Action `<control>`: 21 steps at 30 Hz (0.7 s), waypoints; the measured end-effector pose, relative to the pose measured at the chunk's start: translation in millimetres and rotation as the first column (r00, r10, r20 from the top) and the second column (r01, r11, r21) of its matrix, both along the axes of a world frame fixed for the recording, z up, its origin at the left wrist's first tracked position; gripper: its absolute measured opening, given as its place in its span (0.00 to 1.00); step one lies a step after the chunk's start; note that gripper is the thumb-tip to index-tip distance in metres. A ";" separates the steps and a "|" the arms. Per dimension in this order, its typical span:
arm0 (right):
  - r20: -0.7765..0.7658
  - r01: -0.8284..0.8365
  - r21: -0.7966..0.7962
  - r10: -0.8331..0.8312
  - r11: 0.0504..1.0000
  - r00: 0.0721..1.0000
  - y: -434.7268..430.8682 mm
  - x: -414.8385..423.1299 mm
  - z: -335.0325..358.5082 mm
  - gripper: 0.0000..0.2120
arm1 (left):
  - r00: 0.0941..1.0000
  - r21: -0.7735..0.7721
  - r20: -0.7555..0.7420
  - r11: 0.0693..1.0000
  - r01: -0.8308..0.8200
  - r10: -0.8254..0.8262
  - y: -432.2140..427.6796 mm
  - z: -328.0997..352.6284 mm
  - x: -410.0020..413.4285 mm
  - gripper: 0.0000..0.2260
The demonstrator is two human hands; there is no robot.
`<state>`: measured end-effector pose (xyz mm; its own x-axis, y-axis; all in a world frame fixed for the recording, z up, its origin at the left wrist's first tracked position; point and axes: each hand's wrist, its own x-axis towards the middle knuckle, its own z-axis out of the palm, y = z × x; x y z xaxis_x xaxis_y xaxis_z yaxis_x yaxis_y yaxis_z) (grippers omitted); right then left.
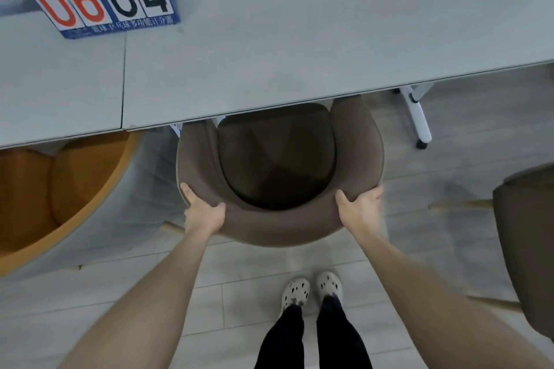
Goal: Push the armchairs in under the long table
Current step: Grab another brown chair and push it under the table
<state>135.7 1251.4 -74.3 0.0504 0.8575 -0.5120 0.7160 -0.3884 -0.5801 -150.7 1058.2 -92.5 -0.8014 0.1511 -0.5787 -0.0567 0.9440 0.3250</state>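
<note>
Brown armchair (278,219) at frame centre, front tucked under tabletop (269,48). Left hand (204,213) and right hand (361,207) grip its curved backrest (thumbs on top). Orange armchair (75,189) lower left.

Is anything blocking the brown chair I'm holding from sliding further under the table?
Nothing visible does. The front of the brown chair is already under the table, with the orange chair to its left and a white table leg to its right. Beneath the tabletop is hidden.
</note>
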 end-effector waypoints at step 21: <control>0.051 -0.217 -0.105 0.223 0.970 0.973 -3.5 3.3 -1.4 0.59 | 1.000 -0.027 -0.004 1.000 -0.009 0.009 -19.1 21.1 8.4 0.51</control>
<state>139.0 1247.8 -75.7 -0.0997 0.7967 -0.5961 0.8237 -0.2700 -0.4987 -142.2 1039.1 -71.4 -0.8048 0.1282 -0.5796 -0.0643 0.9518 0.2999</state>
